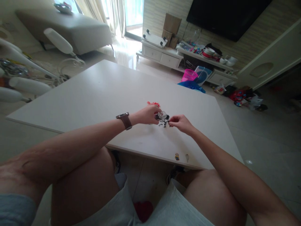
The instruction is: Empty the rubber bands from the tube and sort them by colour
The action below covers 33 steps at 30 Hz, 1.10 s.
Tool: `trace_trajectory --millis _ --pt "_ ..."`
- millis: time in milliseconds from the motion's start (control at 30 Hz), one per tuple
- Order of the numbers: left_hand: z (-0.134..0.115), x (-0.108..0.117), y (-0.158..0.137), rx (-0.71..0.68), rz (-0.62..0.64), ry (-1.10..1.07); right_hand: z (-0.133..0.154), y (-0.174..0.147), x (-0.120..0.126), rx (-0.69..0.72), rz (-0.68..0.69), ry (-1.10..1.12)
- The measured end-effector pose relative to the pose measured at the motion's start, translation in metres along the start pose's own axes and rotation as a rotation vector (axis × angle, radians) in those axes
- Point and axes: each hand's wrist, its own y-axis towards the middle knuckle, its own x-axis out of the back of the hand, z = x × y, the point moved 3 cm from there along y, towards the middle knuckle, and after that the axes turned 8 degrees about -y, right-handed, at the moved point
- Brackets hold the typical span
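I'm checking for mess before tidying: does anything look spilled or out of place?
Small black pieces lie scattered on the table by the left hand, which looks a little like a spill. Across the room, a white board sits wheels-up on the cabinet, as if upside down. No clear damage shows.

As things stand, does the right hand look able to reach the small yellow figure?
Probably yes: the small yellow figure lies uncovered near the edge of the table, and nothing visible blocks it from the right hand.
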Motion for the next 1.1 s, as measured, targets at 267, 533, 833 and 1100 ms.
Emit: trace_trajectory --millis 267,533,833,1100 --pt "-0.003 -0.007 -0.002 -0.014 0.112 0.03 0.052 -0.023 0.016 0.328 -0.266 -0.103" --pt "-0.006 -0.012 -0.004 -0.028 0.146 0.051 0.064 -0.029 0.009 0.56 -0.295 -0.361" --pt "-0.007 -0.012 -0.003 -0.037 0.155 0.009 0.068 -0.032 0.004 0.461 -0.285 -0.193" --pt "-0.007 -0.011 -0.001 -0.044 0.118 -0.035 0.075 -0.038 0.01 0.557 -0.429 -0.175"
